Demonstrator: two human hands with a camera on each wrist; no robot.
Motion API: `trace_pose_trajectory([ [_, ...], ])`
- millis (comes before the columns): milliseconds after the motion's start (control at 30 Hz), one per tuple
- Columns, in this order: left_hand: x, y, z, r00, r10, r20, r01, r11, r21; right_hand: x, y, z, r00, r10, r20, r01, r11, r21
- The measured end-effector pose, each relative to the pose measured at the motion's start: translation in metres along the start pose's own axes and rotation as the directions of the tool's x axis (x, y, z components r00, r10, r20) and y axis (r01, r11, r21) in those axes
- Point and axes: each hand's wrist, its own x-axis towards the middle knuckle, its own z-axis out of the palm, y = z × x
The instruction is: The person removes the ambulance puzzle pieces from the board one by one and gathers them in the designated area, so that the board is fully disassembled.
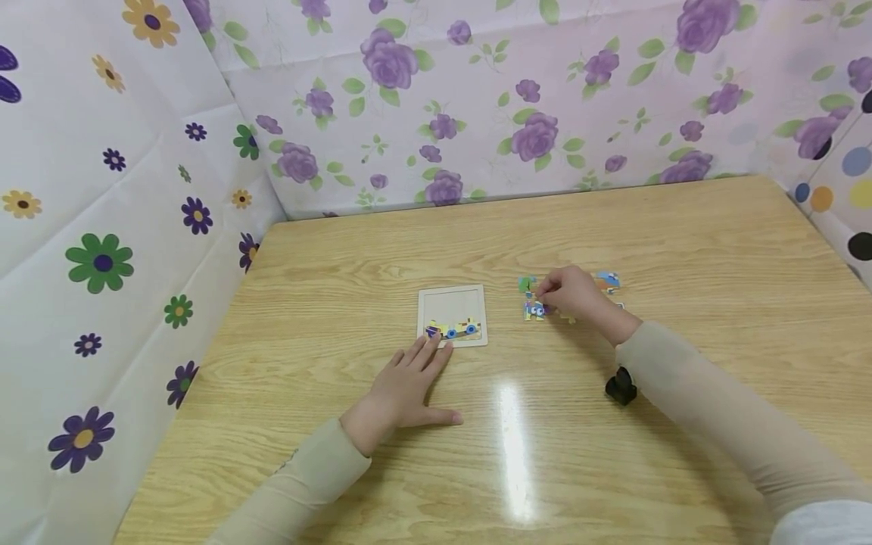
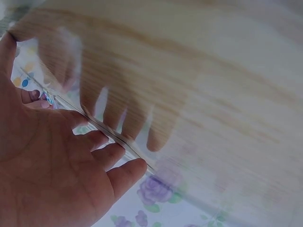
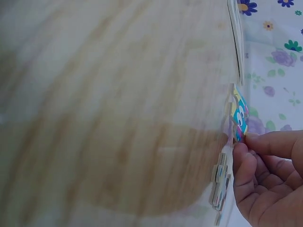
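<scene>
A square wooden puzzle frame lies mid-table, with yellow and blue vehicle pieces along its bottom edge. My left hand is spread flat, its fingertips at the near rim of the frame. Right of the frame, my right hand pinches a blue puzzle piece with cartoon eyes between thumb and forefinger. The right wrist view shows that piece tilted at the fingertips. Other loose pieces lie around this hand, a green one and a blue-orange one among them; the hand partly covers the group.
The light wooden table has a glare streak in front. Flowered cloth hangs along its back edge, and another flowered cloth runs down the left. A small black device sits at the right sleeve's cuff.
</scene>
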Motion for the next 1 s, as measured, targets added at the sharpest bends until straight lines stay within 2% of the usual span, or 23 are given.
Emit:
trace_pose_trajectory([
  [167,-0.0007,0.0009,-0.0011,1.0,0.001,-0.004,-0.001,1.0,0.002,0.0008,0.0003,0.0002,0.999,-0.034,-0.018,0.033,0.998,-0.05],
  [433,-0.0009,0.0008,-0.0007,1.0,0.0,-0.01,0.0,1.0,0.01,-0.0006,-0.0009,-0.0006,0.998,-0.047,-0.034,0.043,0.992,-0.121],
  [800,-0.0005,0.0008,0.0001,1.0,-0.003,0.0,0.003,1.0,0.005,-0.0017,-0.001,-0.001,0.998,-0.051,-0.041,0.047,0.994,-0.102],
  [1000,0.0,0.0,0.0009,1.0,-0.01,0.0,0.01,1.0,0.011,-0.0011,-0.0088,0.0031,0.992,-0.114,-0.048,0.109,0.989,-0.102],
])
